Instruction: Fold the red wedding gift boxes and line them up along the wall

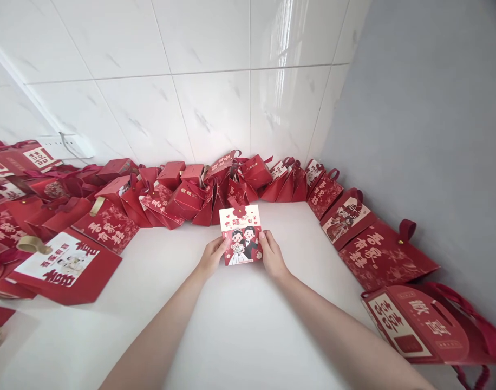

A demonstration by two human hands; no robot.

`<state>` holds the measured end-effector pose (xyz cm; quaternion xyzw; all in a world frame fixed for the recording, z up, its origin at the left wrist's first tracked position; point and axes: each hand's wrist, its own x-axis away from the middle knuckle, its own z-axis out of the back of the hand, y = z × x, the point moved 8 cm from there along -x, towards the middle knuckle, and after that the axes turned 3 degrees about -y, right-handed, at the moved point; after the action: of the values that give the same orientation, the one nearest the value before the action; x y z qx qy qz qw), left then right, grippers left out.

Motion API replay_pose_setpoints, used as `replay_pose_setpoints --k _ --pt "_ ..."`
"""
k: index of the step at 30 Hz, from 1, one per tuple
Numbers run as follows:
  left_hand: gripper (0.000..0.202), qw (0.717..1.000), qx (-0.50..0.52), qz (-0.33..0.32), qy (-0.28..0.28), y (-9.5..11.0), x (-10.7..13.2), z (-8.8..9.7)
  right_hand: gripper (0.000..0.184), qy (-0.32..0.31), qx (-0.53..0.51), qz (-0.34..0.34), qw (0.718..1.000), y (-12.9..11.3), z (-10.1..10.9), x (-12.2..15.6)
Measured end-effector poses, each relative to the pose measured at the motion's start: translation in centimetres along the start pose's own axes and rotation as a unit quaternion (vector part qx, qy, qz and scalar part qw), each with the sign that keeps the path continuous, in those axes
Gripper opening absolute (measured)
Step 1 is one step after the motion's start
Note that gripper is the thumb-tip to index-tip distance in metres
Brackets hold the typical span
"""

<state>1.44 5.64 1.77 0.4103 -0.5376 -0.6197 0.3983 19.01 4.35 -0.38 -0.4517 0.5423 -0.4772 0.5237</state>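
Note:
Between my two hands a small red and cream gift box (241, 238) stands upright, its front printed with a cartoon bride and groom. A red flower-shaped tab shows at its top edge. My left hand (212, 257) grips the left side, with the thumb on the front. On the opposite side my right hand (273, 253) holds the edge in the same way, thumb in front. The fingers behind the box are hidden. Just beyond it, red gift boxes (188, 199) are crowded together.
Red boxes line the white table (227, 336) along the tiled wall (211, 114) and the grey right wall (418, 135). A large red bag (426, 325) lies at the right. A red box with a white label (65, 265) lies at left, and a power strip (69, 145) sits behind.

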Motion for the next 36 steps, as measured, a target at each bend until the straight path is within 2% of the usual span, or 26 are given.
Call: replay_pose_setpoints --k 2,4,6,8,10,12,14,18,26,32,34,36 --pt "0.045 0.998 -0.034 -0.047 0.026 0.8 0.3 0.1 0.037 -0.006 0.006 0.030 1.000 -1.0 -0.2 0.5" --pt "0.041 0.979 -0.098 -0.149 0.097 2.7 1.1 0.5 0.041 0.014 0.017 0.096 0.995 -2.6 -0.1 1.2" --pt "0.046 0.934 -0.153 -0.274 0.171 5.0 2.6 0.6 0.056 0.046 0.046 0.188 0.980 -4.5 0.1 2.2" --pt "0.057 0.883 -0.197 -0.370 0.213 6.9 4.2 0.2 0.064 0.068 0.102 0.285 0.951 -6.1 0.0 3.3" --pt "0.059 0.833 -0.278 -0.423 0.225 8.1 5.3 -0.7 0.067 0.072 0.165 0.362 0.914 -7.2 -0.4 4.3" --pt "0.047 0.788 -0.368 -0.443 0.217 8.7 5.8 -1.7 0.068 0.067 0.210 0.404 0.888 -7.6 -0.9 4.9" --pt "0.036 0.766 -0.419 -0.444 0.202 8.8 6.0 -2.3 0.070 0.063 0.236 0.416 0.876 -7.8 -1.2 5.2" --pt "0.038 0.769 -0.433 -0.435 0.180 8.7 6.0 -2.8 0.070 0.064 0.266 0.411 0.870 -8.0 -1.4 5.4" --pt "0.048 0.774 -0.435 -0.425 0.178 8.8 5.7 -3.1 0.061 0.059 0.278 0.389 0.876 -8.0 -1.3 5.1" --pt "0.056 0.792 -0.411 -0.414 0.178 8.5 5.6 -3.1 0.058 0.048 0.288 0.373 0.880 -7.3 -1.5 4.9" --pt "0.069 0.810 -0.376 -0.411 0.185 8.2 5.5 -2.7 0.059 0.052 0.276 0.368 0.886 -7.2 -1.5 4.7" --pt "0.084 0.851 -0.309 -0.379 0.194 7.4 4.9 -1.7 0.062 0.084 0.251 0.364 0.893 -7.7 -0.9 4.5"
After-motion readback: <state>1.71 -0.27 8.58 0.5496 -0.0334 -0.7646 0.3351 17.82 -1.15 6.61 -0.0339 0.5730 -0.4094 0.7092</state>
